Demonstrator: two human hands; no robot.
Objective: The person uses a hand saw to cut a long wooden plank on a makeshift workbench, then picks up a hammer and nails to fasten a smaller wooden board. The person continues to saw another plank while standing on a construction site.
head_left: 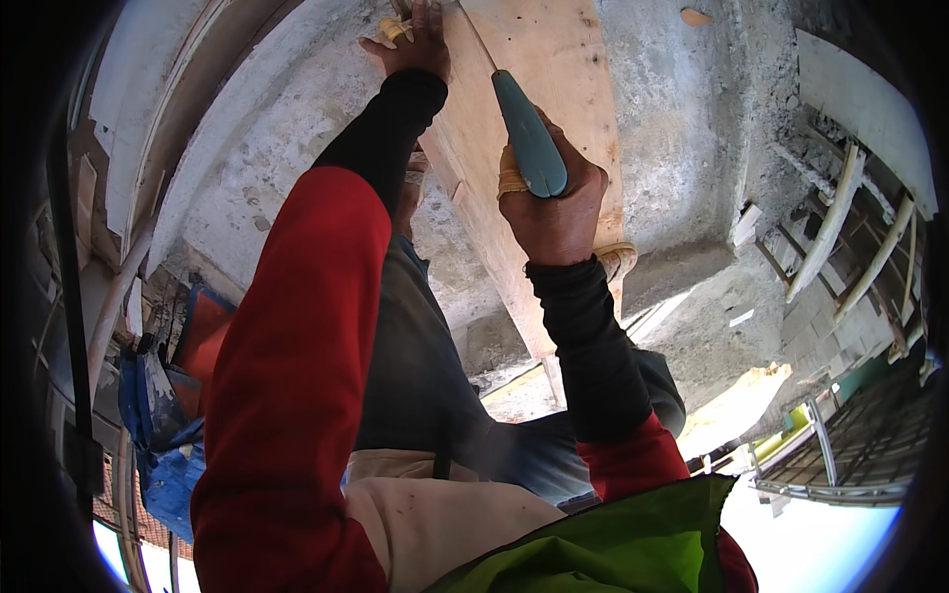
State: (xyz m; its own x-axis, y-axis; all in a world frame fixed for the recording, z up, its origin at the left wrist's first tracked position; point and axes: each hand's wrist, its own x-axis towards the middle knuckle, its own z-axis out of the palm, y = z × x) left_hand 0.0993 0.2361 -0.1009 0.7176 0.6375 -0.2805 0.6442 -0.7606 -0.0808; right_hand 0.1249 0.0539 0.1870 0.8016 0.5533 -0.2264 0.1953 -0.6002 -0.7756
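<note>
My right hand (556,225) is closed around the teal handle of a handsaw (529,133). Its thin blade, seen nearly edge-on, runs up and leftward over a pale plywood board (554,59) and leaves the picture at the top. My left hand (413,44) lies by the board's left edge, close to the blade, with fingers extended and thumb spread outward. A yellowish wrap circles one of its fingers. The fingertips are partly cut off by the picture's upper rim. Below my right wrist, a sandalled foot (619,259) rests at the board's right edge.
The board lies over rough grey concrete (682,128). Wooden poles (830,222) and debris are at the right, with a broken pale wood piece (736,405) lower down. Blue sheeting (173,489) hangs at the left, near long boards (158,99).
</note>
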